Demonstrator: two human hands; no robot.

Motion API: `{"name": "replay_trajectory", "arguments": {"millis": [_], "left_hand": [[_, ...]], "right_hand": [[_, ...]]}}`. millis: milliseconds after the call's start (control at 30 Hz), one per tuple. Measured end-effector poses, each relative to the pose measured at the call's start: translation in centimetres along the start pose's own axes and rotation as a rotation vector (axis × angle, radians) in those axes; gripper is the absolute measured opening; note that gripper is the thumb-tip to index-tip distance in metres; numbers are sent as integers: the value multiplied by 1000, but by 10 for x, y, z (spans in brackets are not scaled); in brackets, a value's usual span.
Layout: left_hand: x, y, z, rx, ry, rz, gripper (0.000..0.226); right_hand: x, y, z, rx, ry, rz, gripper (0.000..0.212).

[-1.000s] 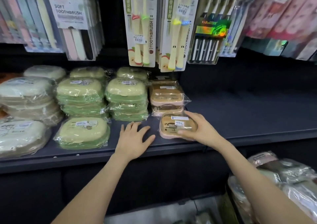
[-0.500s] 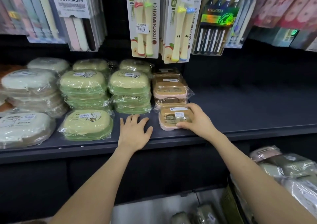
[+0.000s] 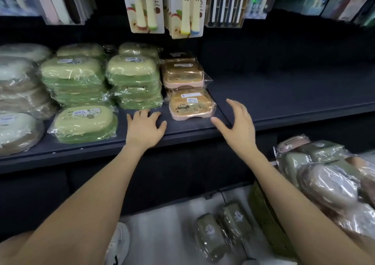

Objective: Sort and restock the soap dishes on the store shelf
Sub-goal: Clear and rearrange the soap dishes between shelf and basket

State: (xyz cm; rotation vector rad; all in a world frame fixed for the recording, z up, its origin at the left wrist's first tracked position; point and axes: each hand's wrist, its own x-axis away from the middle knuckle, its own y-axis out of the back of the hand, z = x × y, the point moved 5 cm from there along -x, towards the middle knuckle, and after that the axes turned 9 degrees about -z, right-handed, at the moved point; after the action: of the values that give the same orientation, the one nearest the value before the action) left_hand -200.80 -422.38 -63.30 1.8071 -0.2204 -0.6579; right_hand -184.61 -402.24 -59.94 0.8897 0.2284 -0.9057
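A wrapped pink soap dish (image 3: 191, 104) lies on the dark shelf (image 3: 284, 102) in front of a stack of like pink dishes (image 3: 183, 72). My right hand (image 3: 236, 123) hovers just right of it, fingers spread, holding nothing. My left hand (image 3: 145, 128) rests flat on the shelf, left of that dish. Green soap dishes stand in stacks (image 3: 134, 80) behind my left hand, and a single green dish (image 3: 84, 123) lies at the shelf front. White and beige dishes (image 3: 18, 86) are piled at the far left.
Toothbrush packs (image 3: 145, 4) hang above the shelf. A basket (image 3: 265, 214) at the lower right holds several wrapped soap dishes (image 3: 328, 181). Two dark green wrapped dishes (image 3: 223, 232) lie on the floor beside my white shoe (image 3: 118, 246). The shelf's right half is bare.
My right hand has let go of the pink soap dish and drawn back to the right. The camera has tilted downward. My left hand stays on the shelf.
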Motion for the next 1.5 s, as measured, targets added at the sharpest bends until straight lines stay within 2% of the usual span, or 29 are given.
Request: {"name": "replay_trajectory", "arguments": {"millis": [67,133,200,333,400,467,567,667,733,767,833,967,1100,1267,1367,1500], "left_hand": [[1,2,0,1,-1,-28,50],[6,5,-2,-8,-23,-83,47],[19,9,-9,39,-66,-205,41],[86,8,-41,248,-273,-560,25],[129,-12,-61,325,-400,-599,20],[162,-49,-76,355,-470,-494,21],[190,-124,-80,294,-358,-193,35],[208,-193,-76,265,-127,185,45],[225,-235,-73,287,92,499,60],[233,-252,-72,315,211,603,68],[247,-275,-74,403,442,706,79],[270,-309,-81,576,772,752,97],[282,-331,-84,578,800,749,108],[287,-343,-79,668,883,663,89],[281,-330,-81,692,876,611,71],[272,-305,-76,714,849,537,64]], "right_hand": [[43,27,-21,-6,8,-125,49],[92,39,-52,17,-70,-140,42],[133,37,-89,99,-203,-42,36],[199,7,-155,265,-502,336,43],[225,-5,-180,274,-662,436,50],[246,-12,-201,293,-769,483,56],[269,-24,-230,307,-864,512,64],[280,-40,-254,302,-897,509,68],[284,-50,-267,298,-893,496,74],[286,-53,-273,292,-897,490,78],[290,-57,-282,282,-906,497,87],[297,-64,-298,332,-879,566,96],[299,-67,-305,426,-823,614,94],[295,-68,-298,432,-755,571,87],[291,-65,-289,427,-741,549,83],[281,-50,-271,370,-828,498,81]]}}
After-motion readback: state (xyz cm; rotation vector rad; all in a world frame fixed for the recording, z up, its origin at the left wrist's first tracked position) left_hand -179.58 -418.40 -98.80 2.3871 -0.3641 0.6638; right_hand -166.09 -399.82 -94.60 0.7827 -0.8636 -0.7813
